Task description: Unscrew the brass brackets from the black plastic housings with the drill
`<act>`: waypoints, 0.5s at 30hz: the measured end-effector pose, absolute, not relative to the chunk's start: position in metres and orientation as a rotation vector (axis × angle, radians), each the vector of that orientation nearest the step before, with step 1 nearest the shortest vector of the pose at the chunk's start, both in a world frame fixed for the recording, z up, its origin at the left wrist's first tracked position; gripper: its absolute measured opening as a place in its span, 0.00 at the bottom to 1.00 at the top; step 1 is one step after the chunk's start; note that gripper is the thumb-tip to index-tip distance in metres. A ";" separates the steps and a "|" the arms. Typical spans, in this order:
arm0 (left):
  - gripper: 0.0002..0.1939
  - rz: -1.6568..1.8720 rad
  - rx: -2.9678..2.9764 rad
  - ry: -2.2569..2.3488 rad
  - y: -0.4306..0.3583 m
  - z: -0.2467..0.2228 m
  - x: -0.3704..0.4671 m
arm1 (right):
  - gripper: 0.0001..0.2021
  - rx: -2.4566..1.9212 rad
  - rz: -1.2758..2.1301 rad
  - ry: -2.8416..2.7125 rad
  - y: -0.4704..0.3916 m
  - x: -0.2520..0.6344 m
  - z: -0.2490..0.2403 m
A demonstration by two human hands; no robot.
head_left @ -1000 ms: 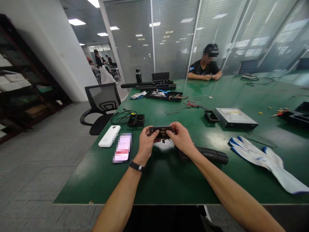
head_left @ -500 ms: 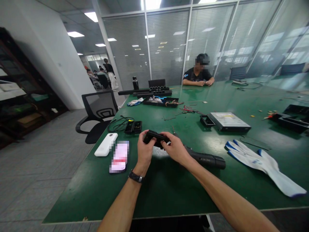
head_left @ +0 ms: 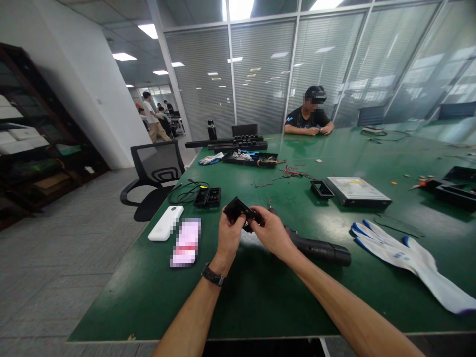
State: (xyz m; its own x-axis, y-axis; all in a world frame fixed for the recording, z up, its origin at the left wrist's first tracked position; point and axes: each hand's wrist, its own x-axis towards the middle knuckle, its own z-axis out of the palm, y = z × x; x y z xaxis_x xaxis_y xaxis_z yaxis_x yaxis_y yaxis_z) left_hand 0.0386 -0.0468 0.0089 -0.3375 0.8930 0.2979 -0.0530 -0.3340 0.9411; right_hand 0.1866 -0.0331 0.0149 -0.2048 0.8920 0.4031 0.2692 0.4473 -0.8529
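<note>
Both hands hold a small black box-like part (head_left: 236, 208) above the green table. My left hand (head_left: 229, 235) grips its left side, thumb on top. The right side is pinched by the fingers of my right hand (head_left: 270, 229). The part is tilted, and its inner side with small details faces up; those details are too small to name. Behind my right hand lies a black power tool (head_left: 320, 249), partly hidden by the hand and forearm. A clear or whitish item under the hands is mostly covered.
On the green table (head_left: 148, 302) lie a white power bank (head_left: 165, 223), a phone (head_left: 186, 243), a black case (head_left: 207, 197), a disc drive (head_left: 357, 192) and a white glove (head_left: 401, 258). Across the table sits a person (head_left: 309, 116).
The black part has been tilted so that its inner side shows more. Both hands have shifted slightly, and the whole view has moved a little.
</note>
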 end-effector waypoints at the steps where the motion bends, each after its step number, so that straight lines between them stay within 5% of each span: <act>1: 0.14 1.747 1.198 1.230 -0.048 0.010 0.038 | 0.16 -0.999 0.816 -1.725 -0.034 0.186 0.015; 8: 0.28 1.728 1.483 1.348 -0.061 0.018 0.034 | 0.17 -0.959 0.941 -1.738 -0.043 0.186 0.027; 15: 0.18 1.592 1.490 1.339 -0.062 0.022 0.034 | 0.11 -1.014 1.096 -1.670 -0.039 0.189 0.027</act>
State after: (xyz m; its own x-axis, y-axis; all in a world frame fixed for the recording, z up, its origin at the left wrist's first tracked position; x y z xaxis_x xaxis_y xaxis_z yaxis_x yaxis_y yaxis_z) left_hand 0.0340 -0.0616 0.0224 -0.2130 0.9015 0.3768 0.2166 -0.3325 0.9179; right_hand 0.1892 -0.0388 0.0272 -0.2880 0.9306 0.2261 0.1630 0.2803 -0.9460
